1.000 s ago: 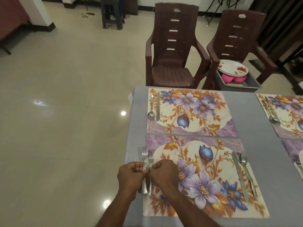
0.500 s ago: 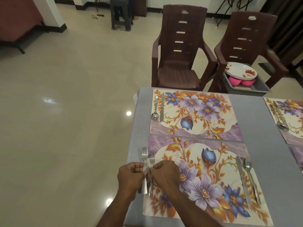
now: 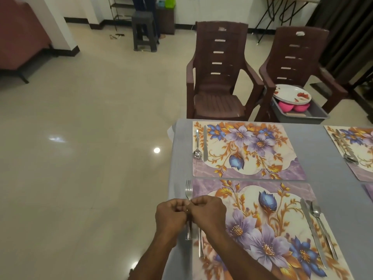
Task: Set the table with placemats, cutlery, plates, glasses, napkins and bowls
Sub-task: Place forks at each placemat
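Your left hand and right hand both pinch plain steel forks at the floral placemat's left edge. No legible markings.

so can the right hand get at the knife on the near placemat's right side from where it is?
Probably yes, once it lets go of the fork. The right hand is at the near placemat's left edge; only bare mat lies between it and the knife, beside the spoon.
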